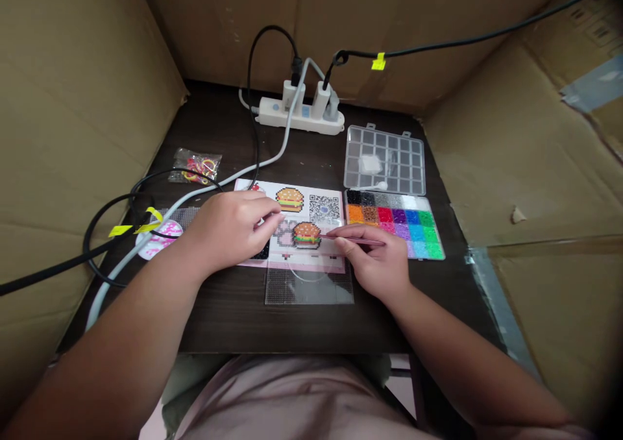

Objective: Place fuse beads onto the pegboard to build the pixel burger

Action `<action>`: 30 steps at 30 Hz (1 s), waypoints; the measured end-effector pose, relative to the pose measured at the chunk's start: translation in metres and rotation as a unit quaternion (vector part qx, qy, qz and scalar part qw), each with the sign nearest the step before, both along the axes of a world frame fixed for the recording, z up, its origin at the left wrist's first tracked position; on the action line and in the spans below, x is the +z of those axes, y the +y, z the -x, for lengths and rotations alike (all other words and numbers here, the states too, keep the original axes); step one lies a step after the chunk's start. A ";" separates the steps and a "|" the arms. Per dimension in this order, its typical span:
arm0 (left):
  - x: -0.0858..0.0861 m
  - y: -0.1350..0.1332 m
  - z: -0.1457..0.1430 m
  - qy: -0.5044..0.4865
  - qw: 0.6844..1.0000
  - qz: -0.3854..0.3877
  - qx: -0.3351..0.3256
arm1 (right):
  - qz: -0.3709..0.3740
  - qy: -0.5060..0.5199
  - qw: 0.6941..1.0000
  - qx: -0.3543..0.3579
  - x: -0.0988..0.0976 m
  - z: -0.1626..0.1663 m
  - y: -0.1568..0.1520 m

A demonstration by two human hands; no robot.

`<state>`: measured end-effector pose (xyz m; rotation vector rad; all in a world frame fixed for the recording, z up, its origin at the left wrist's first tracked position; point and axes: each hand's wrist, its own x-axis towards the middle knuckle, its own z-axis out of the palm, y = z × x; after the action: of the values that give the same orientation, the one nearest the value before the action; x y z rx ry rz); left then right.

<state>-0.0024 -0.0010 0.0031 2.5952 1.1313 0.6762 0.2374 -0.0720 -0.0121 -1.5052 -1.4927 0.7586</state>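
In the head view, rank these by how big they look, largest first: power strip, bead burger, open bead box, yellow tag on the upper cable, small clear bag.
1. Open bead box
2. Power strip
3. Small clear bag
4. Bead burger
5. Yellow tag

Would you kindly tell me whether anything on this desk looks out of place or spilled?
A pale cable and a black cable sprawl across the desk beside the left hand, oddly close to the beadwork. Between the power strip and picture sheet lie tiny specks, too small to identify.
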 end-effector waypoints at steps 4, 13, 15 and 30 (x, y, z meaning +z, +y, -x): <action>0.000 0.000 0.000 0.006 1.000 0.001 -0.002 | 0.001 0.012 1.000 -0.008 -0.002 -0.001 0.000; 0.001 0.000 0.001 0.008 1.000 0.010 0.000 | 0.014 0.022 1.000 -0.013 -0.001 0.000 0.001; 0.001 0.000 0.001 0.009 1.000 0.011 0.000 | 0.017 0.023 0.999 -0.014 -0.002 0.000 0.001; 0.000 -0.001 0.000 0.000 1.000 -0.008 -0.008 | 0.012 0.034 0.999 -0.013 -0.003 0.000 0.002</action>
<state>-0.0029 -0.0016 0.0035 2.6136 1.1086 0.6852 0.2373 -0.0703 -0.0148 -1.4997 -1.4145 0.8080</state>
